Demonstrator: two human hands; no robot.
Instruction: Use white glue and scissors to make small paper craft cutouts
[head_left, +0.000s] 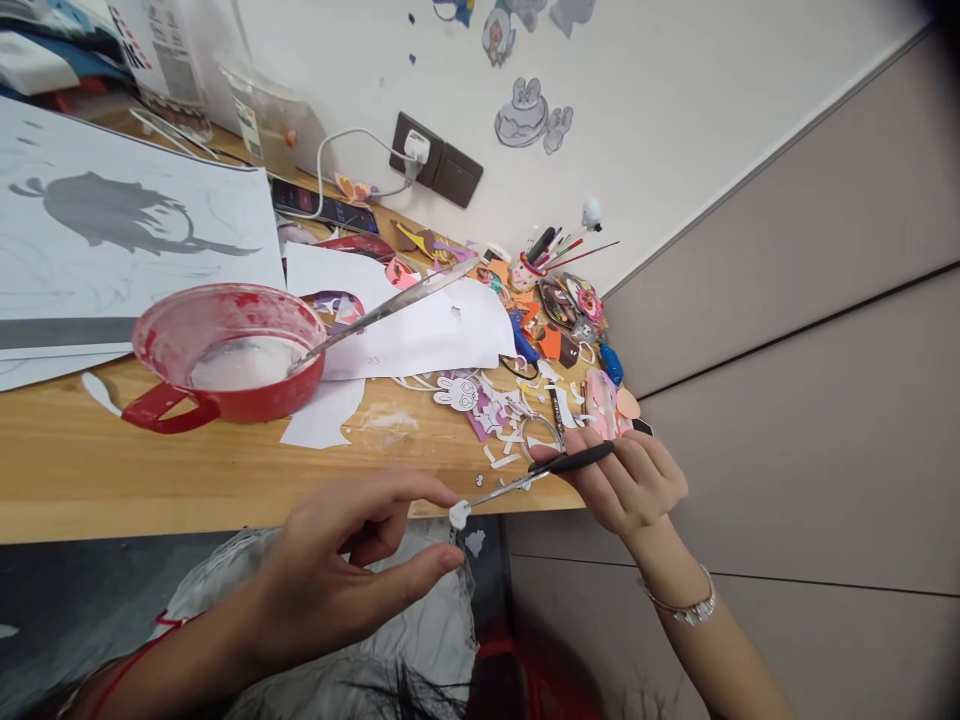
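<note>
My right hand point(619, 480) is wrapped round the black handle of what look like slim scissors point(517, 487), seen edge-on, with the metal blades pointing left. At their tip is a small white cut-out piece point(460, 515). The index fingertip of my left hand point(345, 560) touches or nearly touches this piece. My left thumb is held apart below it, leaving a gap between the two fingers. Both hands are over the front edge of the wooden table point(225, 480), above my lap.
A red cup point(229, 400) of whitish paste holds a metal utensil point(397, 305). Near it are a white spoon point(101, 393) and a paper sheet with a drawing point(120, 215). Paper scraps, a bunny cut-out point(455, 393), a tape roll point(541, 438) and a pen cup point(525, 272) crowd the right.
</note>
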